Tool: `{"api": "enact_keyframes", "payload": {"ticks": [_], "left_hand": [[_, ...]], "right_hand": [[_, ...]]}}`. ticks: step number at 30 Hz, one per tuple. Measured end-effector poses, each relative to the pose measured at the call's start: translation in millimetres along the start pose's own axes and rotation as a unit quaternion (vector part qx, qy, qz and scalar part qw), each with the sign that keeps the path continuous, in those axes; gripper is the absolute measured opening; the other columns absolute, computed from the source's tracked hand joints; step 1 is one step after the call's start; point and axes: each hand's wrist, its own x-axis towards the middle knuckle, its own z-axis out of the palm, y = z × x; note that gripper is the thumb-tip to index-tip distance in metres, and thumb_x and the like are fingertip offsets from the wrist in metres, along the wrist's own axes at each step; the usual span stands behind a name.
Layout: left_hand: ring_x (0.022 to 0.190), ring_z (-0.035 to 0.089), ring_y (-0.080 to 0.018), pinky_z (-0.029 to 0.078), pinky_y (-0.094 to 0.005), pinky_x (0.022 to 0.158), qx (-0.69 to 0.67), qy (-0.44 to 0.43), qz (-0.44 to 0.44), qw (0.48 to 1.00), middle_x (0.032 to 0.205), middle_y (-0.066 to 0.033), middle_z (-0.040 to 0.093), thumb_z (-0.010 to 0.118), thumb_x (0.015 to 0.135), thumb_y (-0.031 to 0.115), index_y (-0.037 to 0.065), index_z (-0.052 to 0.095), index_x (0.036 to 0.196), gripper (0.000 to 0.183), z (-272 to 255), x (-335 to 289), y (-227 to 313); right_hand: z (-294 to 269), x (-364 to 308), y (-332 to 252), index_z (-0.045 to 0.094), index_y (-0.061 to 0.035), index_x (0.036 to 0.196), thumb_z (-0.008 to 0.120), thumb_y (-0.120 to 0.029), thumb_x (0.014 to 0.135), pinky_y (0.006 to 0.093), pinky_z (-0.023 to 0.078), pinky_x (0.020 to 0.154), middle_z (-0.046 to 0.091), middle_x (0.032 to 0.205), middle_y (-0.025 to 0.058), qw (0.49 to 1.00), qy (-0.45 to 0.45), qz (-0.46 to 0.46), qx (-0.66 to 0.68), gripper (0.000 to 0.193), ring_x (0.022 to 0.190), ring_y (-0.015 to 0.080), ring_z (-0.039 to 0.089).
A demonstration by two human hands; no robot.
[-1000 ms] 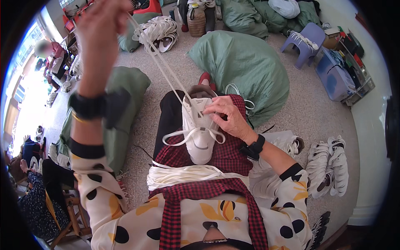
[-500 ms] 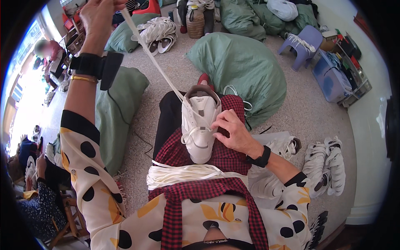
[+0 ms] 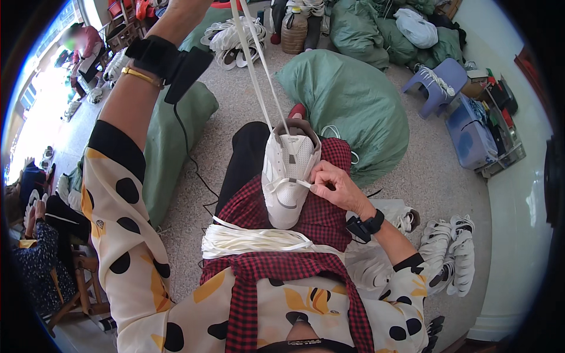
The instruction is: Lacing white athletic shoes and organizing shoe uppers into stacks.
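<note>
A white sneaker (image 3: 284, 203) rests on my lap, toe toward me, over a red-and-black checked apron (image 3: 247, 203). My right hand (image 3: 336, 187) is closed at its right side, pinching a short stretch of white shoelace (image 3: 301, 183) that crosses the lower eyelets. My left hand (image 3: 187, 10) is raised at the upper edge, its fingers cut off by the frame. Two taut strands of shoelace (image 3: 257, 82) run from the upper part of the sneaker up toward that hand. A bundle of white laces (image 3: 265, 242) lies across my waist.
Large green sacks (image 3: 353, 112) stand ahead and to the left. White shoes (image 3: 438, 253) sit on the floor at right, near a purple stool (image 3: 434, 85) and a plastic bin (image 3: 471, 132). Another person (image 3: 41, 253) works at lower left; a black cable (image 3: 188, 147) hangs from my left wrist.
My left hand has gone up and rightward, drawing the strands steeper; two now show instead of one. My right hand has closed on the lace at the lower eyelets.
</note>
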Motion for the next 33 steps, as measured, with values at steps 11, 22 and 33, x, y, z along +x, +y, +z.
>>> {"api": "enact_keyframes", "payload": {"ticks": [11, 22, 33], "left_hand": [[0.064, 0.067, -0.0124, 0.056, -0.0236, 0.055, 0.021, -0.050, 0.004, 0.999, 0.084, -0.0096, 0.068, 0.052, 0.105, 0.017, -0.006, 0.065, 0.110, 0.027, 26, 21, 22], [0.069, 0.061, -0.0213, 0.048, -0.0340, 0.061, 0.421, -0.035, 0.453, 0.785, 0.092, -0.0105, 0.066, 0.067, 0.089, 0.007, 0.005, 0.064, 0.117, 0.028, -30, -29, -46], [0.086, 0.060, -0.0279, 0.053, -0.0379, 0.072, 0.287, -0.594, 0.225, 0.717, 0.093, -0.0098, 0.054, 0.061, 0.079, 0.005, 0.006, 0.058, 0.102, 0.023, -10, -281, -76]], "right_hand": [[-43, 52, -30, 0.062, 0.0000, 0.117, 0.064, -0.013, 0.094, 0.0264, 0.053, 0.083, 0.064, 0.112, 0.0024, 0.996, 0.088, 0.026, 0.018, 0.027, 0.097, 0.0103, 0.061], [9, 110, -31, 0.048, -0.0089, 0.083, 0.044, -0.034, 0.109, 0.0220, 0.022, 0.043, 0.030, 0.061, -0.0095, 0.913, 0.016, 0.062, 0.403, 0.036, 0.047, 0.0030, 0.029], [0, 108, 6, 0.048, -0.0090, 0.081, 0.045, -0.034, 0.109, 0.0220, 0.024, 0.045, 0.031, 0.060, -0.0093, 0.917, -0.039, 0.093, 0.386, 0.037, 0.050, 0.0027, 0.029]]}}
